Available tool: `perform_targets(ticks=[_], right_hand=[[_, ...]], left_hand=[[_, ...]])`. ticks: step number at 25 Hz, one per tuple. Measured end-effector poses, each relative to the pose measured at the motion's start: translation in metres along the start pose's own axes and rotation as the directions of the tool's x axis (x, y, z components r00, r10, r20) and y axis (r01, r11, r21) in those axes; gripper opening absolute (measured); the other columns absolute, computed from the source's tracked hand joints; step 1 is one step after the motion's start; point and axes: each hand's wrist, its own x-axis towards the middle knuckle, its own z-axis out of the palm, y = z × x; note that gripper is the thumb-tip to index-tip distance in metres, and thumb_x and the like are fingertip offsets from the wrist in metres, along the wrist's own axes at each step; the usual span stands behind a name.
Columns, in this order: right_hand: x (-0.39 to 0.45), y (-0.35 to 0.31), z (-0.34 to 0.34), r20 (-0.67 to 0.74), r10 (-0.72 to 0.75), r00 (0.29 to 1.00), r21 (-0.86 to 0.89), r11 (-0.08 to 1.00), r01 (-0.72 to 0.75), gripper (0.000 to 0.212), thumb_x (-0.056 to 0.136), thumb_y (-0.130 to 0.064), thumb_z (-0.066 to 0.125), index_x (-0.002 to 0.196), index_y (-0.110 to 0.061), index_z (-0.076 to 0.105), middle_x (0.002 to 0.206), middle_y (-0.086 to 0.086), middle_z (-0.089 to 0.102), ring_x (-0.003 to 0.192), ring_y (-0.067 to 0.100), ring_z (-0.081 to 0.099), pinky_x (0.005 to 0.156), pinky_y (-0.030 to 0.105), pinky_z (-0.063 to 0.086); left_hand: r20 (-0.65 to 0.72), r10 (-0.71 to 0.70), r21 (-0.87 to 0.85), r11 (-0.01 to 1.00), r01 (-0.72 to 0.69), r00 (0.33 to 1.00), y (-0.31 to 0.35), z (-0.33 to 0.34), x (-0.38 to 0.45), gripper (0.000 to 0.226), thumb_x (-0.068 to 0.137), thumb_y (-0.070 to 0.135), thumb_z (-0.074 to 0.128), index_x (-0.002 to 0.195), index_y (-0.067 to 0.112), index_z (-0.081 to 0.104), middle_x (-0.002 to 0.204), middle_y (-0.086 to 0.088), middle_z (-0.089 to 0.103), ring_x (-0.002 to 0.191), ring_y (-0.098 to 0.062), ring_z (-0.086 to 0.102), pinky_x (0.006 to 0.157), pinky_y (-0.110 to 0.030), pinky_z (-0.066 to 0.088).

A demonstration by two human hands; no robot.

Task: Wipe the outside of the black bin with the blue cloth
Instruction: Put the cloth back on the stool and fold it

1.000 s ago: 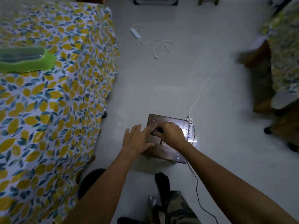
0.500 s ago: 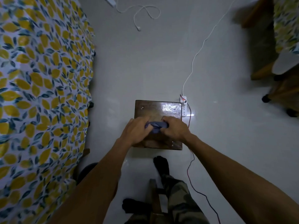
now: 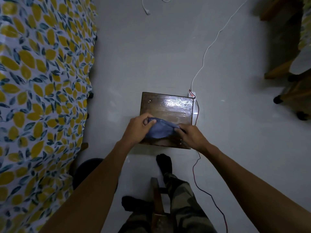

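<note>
A person looks down at a small dark wooden bench [image 3: 168, 108] standing on a pale floor [image 3: 151, 56]. Both hands grasp a blue cloth [image 3: 159, 130] just above the bench's near half: the left hand [image 3: 137, 130] pinches its left end, the right hand [image 3: 191, 136] pinches its right end, and the fabric sags between them. A dark rounded shape [image 3: 87, 169] shows low at the left, beside a leaf-patterned bedspread [image 3: 42, 98]; it may be the black bin, though that is unclear. The step looks like readying the cloth. Next, it must be gathered into one hand and carried to the bin's outer wall.
</note>
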Motion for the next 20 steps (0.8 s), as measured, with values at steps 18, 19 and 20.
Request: perform_targets(ticks=[18,19,20], right_hand=[[0.055,0.058,0.035,-0.073,0.250,0.965,0.086,0.966,-0.244,0.016,0.096,-0.037,0.067,0.093,-0.022,0.071,0.088,-0.002,0.073,0.079,0.012,0.067,0.074,0.028,0.055],[0.062,0.061,0.036,-0.078,0.245,0.966,0.037,0.969,-0.243,0.017,0.097,-0.037,0.065,0.094,-0.021,0.070,0.089,-0.001,0.072,0.079,0.015,0.066,0.073,0.030,0.054],[0.068,0.061,0.035,-0.088,0.232,0.969,-0.021,0.972,-0.235,0.017,0.098,-0.038,0.064,0.096,-0.022,0.069,0.090,0.000,0.072,0.078,0.016,0.064,0.072,0.030,0.052]], left_hand=[[-0.064,-0.079,0.032,0.996,0.081,0.995,-0.084,0.050,0.044,0.021,0.096,0.041,0.062,0.108,0.025,0.070,0.084,0.002,0.067,0.080,-0.019,0.066,0.074,-0.030,0.054],[-0.092,-0.068,0.068,0.995,0.074,0.993,-0.085,0.052,0.051,0.022,0.096,0.041,0.062,0.109,0.025,0.070,0.086,0.002,0.068,0.081,-0.019,0.066,0.072,-0.029,0.052],[-0.106,-0.060,0.107,0.992,0.071,0.993,-0.086,0.053,0.058,0.022,0.097,0.042,0.061,0.110,0.026,0.070,0.089,0.001,0.069,0.082,-0.019,0.065,0.071,-0.029,0.051]])
